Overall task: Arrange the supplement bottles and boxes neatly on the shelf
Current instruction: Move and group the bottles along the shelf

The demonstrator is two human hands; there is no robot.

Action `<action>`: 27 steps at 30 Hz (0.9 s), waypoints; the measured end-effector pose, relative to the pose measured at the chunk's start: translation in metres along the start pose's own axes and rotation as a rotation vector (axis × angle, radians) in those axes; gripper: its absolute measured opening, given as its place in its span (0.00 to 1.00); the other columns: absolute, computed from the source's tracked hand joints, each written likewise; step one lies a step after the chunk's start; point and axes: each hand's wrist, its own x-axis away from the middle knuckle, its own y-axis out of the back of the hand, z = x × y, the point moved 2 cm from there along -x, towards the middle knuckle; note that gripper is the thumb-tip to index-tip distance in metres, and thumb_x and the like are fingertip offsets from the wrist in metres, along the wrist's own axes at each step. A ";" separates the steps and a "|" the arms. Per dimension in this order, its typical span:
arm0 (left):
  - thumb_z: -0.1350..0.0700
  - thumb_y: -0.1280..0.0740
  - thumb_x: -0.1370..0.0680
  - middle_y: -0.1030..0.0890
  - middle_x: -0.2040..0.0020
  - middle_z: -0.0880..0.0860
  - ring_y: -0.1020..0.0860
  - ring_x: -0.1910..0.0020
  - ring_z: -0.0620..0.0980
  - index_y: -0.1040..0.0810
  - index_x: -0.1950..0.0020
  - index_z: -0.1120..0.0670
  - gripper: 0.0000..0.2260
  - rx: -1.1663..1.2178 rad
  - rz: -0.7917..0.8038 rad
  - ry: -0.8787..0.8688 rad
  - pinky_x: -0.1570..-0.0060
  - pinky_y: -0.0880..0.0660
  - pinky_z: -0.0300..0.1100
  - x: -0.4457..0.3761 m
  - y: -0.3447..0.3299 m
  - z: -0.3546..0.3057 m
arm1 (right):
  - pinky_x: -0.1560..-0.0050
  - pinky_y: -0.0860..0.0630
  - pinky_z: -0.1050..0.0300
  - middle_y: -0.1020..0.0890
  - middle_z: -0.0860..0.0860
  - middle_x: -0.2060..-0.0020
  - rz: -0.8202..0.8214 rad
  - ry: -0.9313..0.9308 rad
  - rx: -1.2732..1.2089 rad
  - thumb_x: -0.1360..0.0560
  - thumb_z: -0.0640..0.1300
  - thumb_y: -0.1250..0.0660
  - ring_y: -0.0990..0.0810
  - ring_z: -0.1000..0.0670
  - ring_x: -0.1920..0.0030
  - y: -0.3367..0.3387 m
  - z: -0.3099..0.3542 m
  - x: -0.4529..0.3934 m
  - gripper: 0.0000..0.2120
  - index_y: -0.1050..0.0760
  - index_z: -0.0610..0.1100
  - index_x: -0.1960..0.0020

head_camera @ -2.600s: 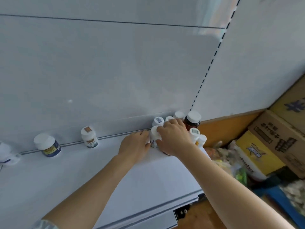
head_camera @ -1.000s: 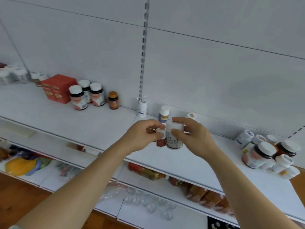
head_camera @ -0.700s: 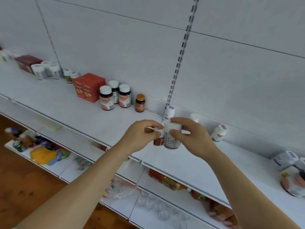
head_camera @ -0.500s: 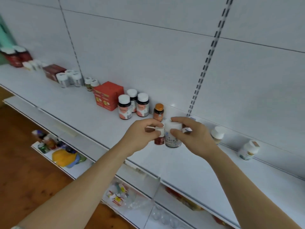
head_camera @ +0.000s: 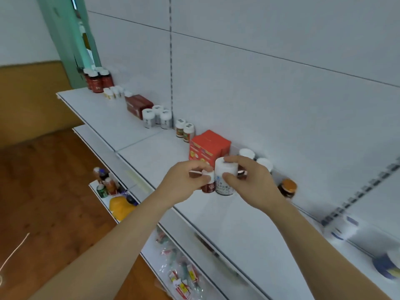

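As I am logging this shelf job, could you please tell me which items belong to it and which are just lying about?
Job:
small red bottle, left hand
large white bottle, right hand
orange-red box
white shelf

Lying about:
packets on lower shelf
yellow bag

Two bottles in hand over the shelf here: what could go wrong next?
The left hand only pinches the small red bottle near its cap; that grip may slip. The white bottle in the right hand could knock the red box or the orange-capped bottle when set down.
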 end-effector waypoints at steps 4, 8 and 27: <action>0.58 0.27 0.26 0.16 0.53 0.44 0.16 0.53 0.46 0.17 0.55 0.42 0.10 -0.071 -0.007 -0.023 0.49 0.20 0.56 -0.024 0.067 0.020 | 0.51 0.22 0.63 0.20 0.63 0.48 -0.007 0.020 0.010 0.28 0.45 0.28 0.20 0.59 0.53 -0.055 0.029 -0.040 0.17 0.22 0.56 0.41; 0.57 0.28 0.26 0.16 0.53 0.43 0.17 0.54 0.43 0.18 0.56 0.40 0.10 -0.152 -0.009 -0.052 0.49 0.20 0.53 -0.045 0.125 0.032 | 0.46 0.24 0.63 0.20 0.58 0.42 -0.014 0.027 0.037 0.28 0.47 0.28 0.21 0.56 0.46 -0.103 0.055 -0.071 0.17 0.23 0.54 0.40; 0.56 0.29 0.24 0.18 0.48 0.43 0.21 0.51 0.38 0.20 0.49 0.42 0.09 -0.338 0.014 -0.088 0.51 0.25 0.33 -0.202 0.286 0.096 | 0.47 0.24 0.60 0.20 0.56 0.44 -0.098 -0.003 0.156 0.28 0.47 0.28 0.22 0.54 0.48 -0.242 0.059 -0.263 0.15 0.22 0.51 0.41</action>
